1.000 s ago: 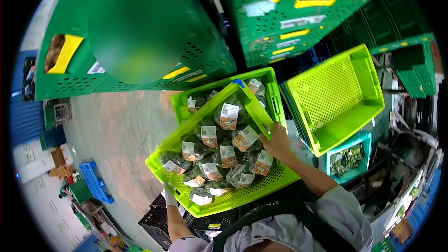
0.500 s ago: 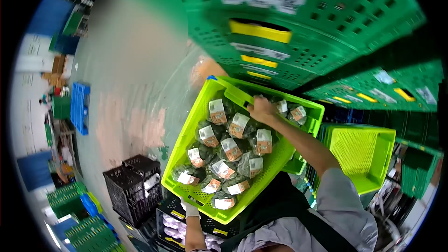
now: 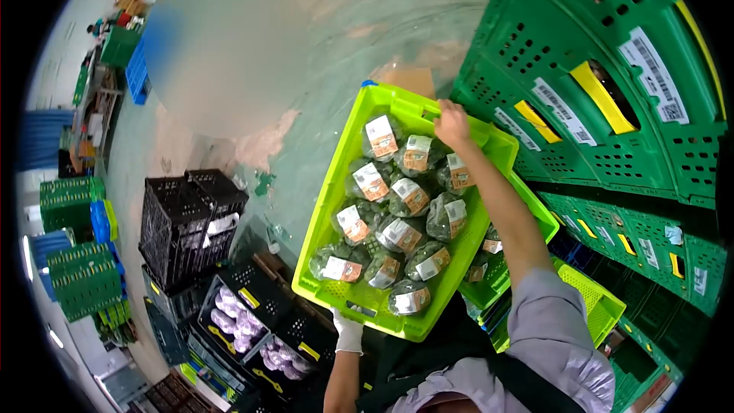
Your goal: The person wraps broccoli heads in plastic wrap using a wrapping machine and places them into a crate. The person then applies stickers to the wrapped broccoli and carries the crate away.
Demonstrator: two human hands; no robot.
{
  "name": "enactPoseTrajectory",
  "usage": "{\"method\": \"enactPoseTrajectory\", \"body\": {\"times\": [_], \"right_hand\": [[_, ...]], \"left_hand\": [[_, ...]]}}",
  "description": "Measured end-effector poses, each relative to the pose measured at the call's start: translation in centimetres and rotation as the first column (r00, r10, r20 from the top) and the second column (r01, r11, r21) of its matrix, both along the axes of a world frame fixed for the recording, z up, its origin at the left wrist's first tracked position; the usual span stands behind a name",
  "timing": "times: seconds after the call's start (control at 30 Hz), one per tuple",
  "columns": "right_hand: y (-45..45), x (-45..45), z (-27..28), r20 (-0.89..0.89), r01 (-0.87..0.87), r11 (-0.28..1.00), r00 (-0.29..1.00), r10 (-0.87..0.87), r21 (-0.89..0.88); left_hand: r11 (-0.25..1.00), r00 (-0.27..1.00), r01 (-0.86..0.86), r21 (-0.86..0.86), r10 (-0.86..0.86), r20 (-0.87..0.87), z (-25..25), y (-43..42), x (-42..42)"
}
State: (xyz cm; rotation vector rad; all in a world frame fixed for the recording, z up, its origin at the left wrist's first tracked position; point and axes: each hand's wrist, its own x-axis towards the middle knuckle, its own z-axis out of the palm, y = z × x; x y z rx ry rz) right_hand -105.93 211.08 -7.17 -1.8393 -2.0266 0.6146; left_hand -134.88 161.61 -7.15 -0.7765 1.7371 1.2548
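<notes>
A lime-green plastic crate [image 3: 324, 223] hangs tilted in front of me, carried between both hands. Inside lie several bagged dark-green vegetables [image 3: 397, 234] with white and orange labels; their exact kind is unclear. My right hand [image 3: 453, 124] is closed around the crate's far end rim. At the near end my left hand [image 3: 348, 330], in a white glove, grips under the rim by the handle slot, its fingers partly hidden. Right of the carried crate, partly covered by it and my forearm, is another lime-green crate [image 3: 541, 218] with similar bags.
Tall stacks of green crates [image 3: 527, 61] with yellow handles rise on the right. Black crates [image 3: 177, 222] stand at the left. Below them are dark crates [image 3: 279, 321] holding purple-wrapped produce. A yellow-green crate [image 3: 600, 302] sits at lower right. Concrete floor [image 3: 367, 23] stretches ahead.
My view has turned right and the green stacks have shifted rightward. The carried crate has moved off the lower lime-green crate, exposing bags there. Both hands still hold it.
</notes>
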Motion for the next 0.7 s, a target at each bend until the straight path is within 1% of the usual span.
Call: {"method": "enactPoseTrajectory", "body": {"times": [0.07, 0.1, 0.13, 0.17, 0.2, 0.23, 0.27, 0.3, 0.33, 0.37, 0.4, 0.43, 0.47, 0.5, 0.53, 0.57, 0.6, 0.63, 0.67, 0.7], "right_hand": [[-4.3, 1.3, 0.8, -0.024, 0.021, 0.976, 1.0, -0.016, 0.216], [-7.0, 2.3, 1.9, -0.028, 0.088, 0.979, 0.996, -0.084, 0.182], [-10.0, 3.1, 3.1, -0.029, 0.151, 0.977, 0.989, -0.148, 0.149], [-13.4, 3.8, 3.5, 0.022, 0.25, 0.962, 0.967, -0.253, 0.108], [-16.7, 4.4, 3.8, 0.074, 0.348, 0.934, 0.932, -0.354, 0.079], [-20.5, 5.1, 3.1, 0.076, 0.386, 0.922, 0.919, -0.388, 0.039], [-23.6, 5.6, 2.2, 0.081, 0.423, 0.906, 0.903, -0.421, 0.0], [-25.2, 5.9, 2.2, -0.041, 0.439, 0.837, 0.878, -0.476, -0.326], [-26.3, 5.9, 1.9, -0.135, 0.369, 0.692, 0.819, -0.558, -0.62], [-27.4, 5.7, 0.4, -0.136, 0.361, 0.701, 0.828, -0.545, -0.615], [-28.4, 5.5, -1.8, -0.267, 0.416, 0.723, 0.734, -0.625, -0.551], [-28.8, 5.4, -3.4, -0.399, 0.477, 0.73, 0.622, -0.674, -0.489], [-28.7, 5.7, -4.0, -0.399, 0.469, 0.742, 0.636, -0.66, -0.479], [-28.5, 5.9, -4.5, -0.35, 0.511, 0.67, 0.588, -0.73, -0.539], [-28.0, 6.2, -4.6, -0.298, 0.549, 0.592, 0.534, -0.791, -0.59], [-26.6, 5.4, -1.8, -0.226, 0.577, 0.536, 0.523, -0.822, -0.616], [-26.5, 5.6, -1.0, -0.227, 0.575, 0.549, 0.537, -0.813, -0.607], [-26.4, 5.7, -0.3, -0.204, 0.562, 0.574, 0.586, -0.784, -0.596], [-25.9, 5.5, 0.2, -0.188, 0.546, 0.601, 0.629, -0.754, -0.584], [-25.5, 5.5, 0.7, -0.197, 0.561, 0.626, 0.639, -0.744, -0.542]], "left_hand": [[0.999, 0.992, -0.003, -0.051, 0.01, 0.127, 3.1, 1.3, -0.9], [0.987, 0.989, -0.005, 0.163, -0.019, 0.145, 2.3, 1.1, -2.5], [0.989, 0.992, 0.121, 0.09, -0.118, -0.039, 1.9, 1.5, -4.1], [0.775, 0.585, 0.535, -0.338, -0.627, -0.514, 3.1, 2.8, -5.8], [0.634, 0.121, 0.302, -0.712, -0.766, -0.631, 7.5, 7.7, -4.2], [0.609, -0.175, 0.277, -0.743, -0.728, -0.662, 8.0, 9.7, -5.3], [0.586, -0.132, 0.397, -0.706, -0.725, -0.676, 8.4, 12.3, -6.0], [0.587, -0.099, 0.529, -0.613, -0.674, -0.732, 7.8, 14.9, -6.6], [0.499, -0.176, 0.577, -0.647, -0.698, -0.694, 8.1, 18.3, -6.6], [0.438, -0.197, 0.658, -0.613, -0.685, -0.701, 8.2, 21.5, -6.4], [0.307, -0.269, 0.699, -0.646, -0.724, -0.635, 7.2, 24.3, -6.6], [0.192, -0.273, 0.755, -0.628, -0.777, -0.566, 6.2, 27.0, -6.7], [0.114, -0.241, 0.821, -0.56, -0.82, -0.52, 3.4, 28.8, -7.3], [-0.003, -0.224, 0.878, -0.478, -0.886, -0.406, 5.6, 31.1, -5.7], [-0.003, -0.274, 0.821, -0.571, -0.88, -0.389, 4.1, 32.1, -5.5], [0.002, -0.248, 0.808, -0.589, -0.905, -0.345, 4.0, 33.3, -5.3], [0.004, -0.219, 0.797, -0.604, -0.931, -0.294, 4.0, 33.5, -5.1], [0.021, -0.202, 0.8, -0.599, -0.932, -0.302, 4.1, 32.9, -5.0], [0.025, -0.214, 0.776, -0.631, -0.93, -0.3, 4.4, 32.5, -5.1], [0.028, -0.225, 0.751, -0.66, -0.929, -0.295, 4.6, 31.8, -5.2]]}}
